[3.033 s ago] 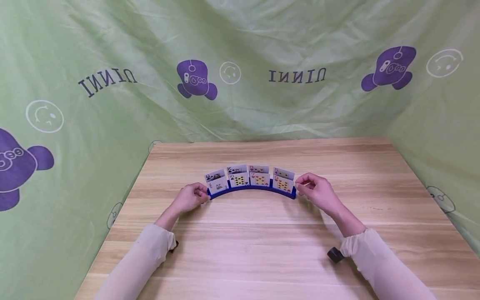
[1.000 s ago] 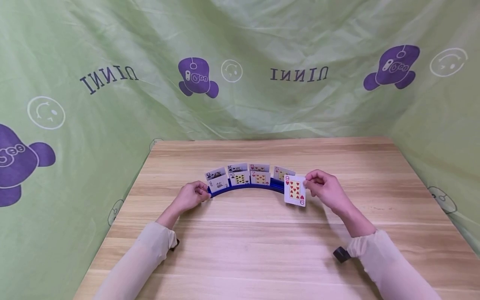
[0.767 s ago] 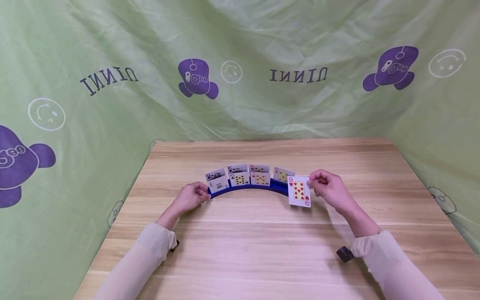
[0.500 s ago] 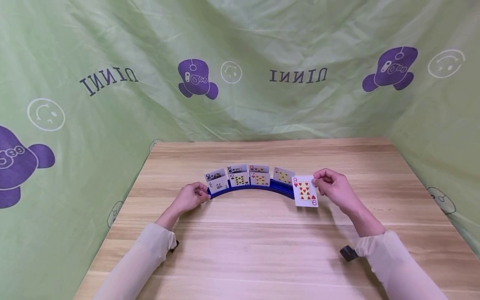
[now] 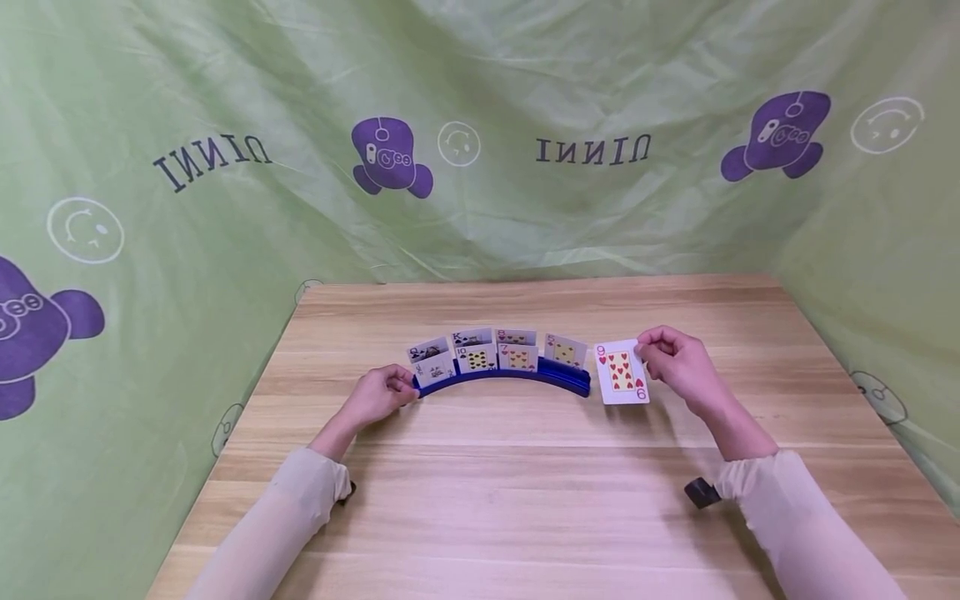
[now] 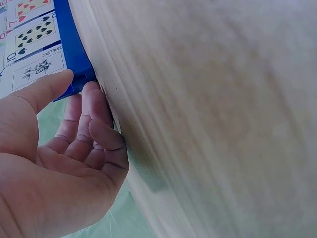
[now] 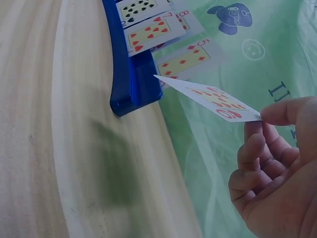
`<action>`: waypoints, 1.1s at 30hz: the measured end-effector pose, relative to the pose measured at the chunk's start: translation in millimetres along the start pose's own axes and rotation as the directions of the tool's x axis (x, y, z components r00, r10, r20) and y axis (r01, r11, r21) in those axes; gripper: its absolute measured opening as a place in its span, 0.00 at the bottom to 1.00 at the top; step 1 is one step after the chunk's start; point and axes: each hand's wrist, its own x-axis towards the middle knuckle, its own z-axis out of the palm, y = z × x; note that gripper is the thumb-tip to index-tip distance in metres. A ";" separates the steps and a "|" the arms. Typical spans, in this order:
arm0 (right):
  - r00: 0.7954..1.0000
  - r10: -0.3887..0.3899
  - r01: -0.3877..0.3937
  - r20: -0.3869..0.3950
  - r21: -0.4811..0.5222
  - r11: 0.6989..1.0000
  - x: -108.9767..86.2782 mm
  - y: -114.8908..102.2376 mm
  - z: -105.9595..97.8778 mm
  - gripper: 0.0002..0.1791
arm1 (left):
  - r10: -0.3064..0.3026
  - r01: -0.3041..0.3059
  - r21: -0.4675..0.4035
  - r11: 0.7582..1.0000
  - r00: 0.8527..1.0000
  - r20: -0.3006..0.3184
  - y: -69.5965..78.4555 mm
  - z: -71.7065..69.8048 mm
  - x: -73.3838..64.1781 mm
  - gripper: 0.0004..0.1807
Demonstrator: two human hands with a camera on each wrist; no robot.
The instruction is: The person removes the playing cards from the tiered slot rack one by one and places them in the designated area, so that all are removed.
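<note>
A curved blue playing card holder (image 5: 567,377) stands on the table. My left hand (image 5: 375,396) pinches its left end, thumb (image 6: 57,87) on the front and fingers below in the left wrist view. Between thumb and fingers of my right hand (image 5: 686,362) is a nine of hearts (image 5: 621,372), held by its upper right edge just right of the holder. The right wrist view shows this card (image 7: 218,101) tilted and clear of the holder. A five of diamonds (image 5: 566,350) stands in the back slot at the right end; the front slot before it holds no card.
Along the holder stand a joker (image 5: 435,370), a queen (image 5: 427,348), a ten of spades (image 5: 476,359), a king (image 5: 472,337), a seven (image 5: 517,358) and an eight (image 5: 516,337). Green cloth (image 5: 480,225) hangs behind the wooden table (image 5: 480,500).
My right hand has lifted the nine of hearts out of the holder's front right slot and carried it rightward, past the holder's end. My left hand has kept its place.
</note>
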 end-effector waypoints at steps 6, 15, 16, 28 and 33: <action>0.999 0.035 -0.035 -0.030 -0.013 0.999 10.5 1.9 -5.3 0.13 | 0.001 -0.001 0.000 1.000 1.000 0.000 -0.8 0.3 0.3 0.12; 0.998 0.040 -0.042 -0.051 -0.044 0.998 23.4 4.6 -8.6 0.14 | 0.010 -0.010 -0.006 1.000 1.000 -0.001 -1.2 -0.1 0.6 0.12; 0.998 0.038 -0.040 -0.052 -0.044 0.998 24.9 4.8 -9.0 0.14 | 0.011 -0.011 -0.005 1.000 1.000 -0.001 -1.0 -0.2 0.5 0.12; 0.997 0.060 -0.064 -0.056 -0.079 0.995 51.1 9.2 -9.5 0.17 | 0.010 -0.010 0.004 1.000 1.000 0.000 1.1 -1.4 -0.3 0.12; 0.995 0.081 -0.086 -0.057 -0.092 0.992 60.4 11.2 -8.4 0.17 | 0.013 -0.013 0.011 1.000 1.000 0.003 1.8 -1.3 -0.7 0.12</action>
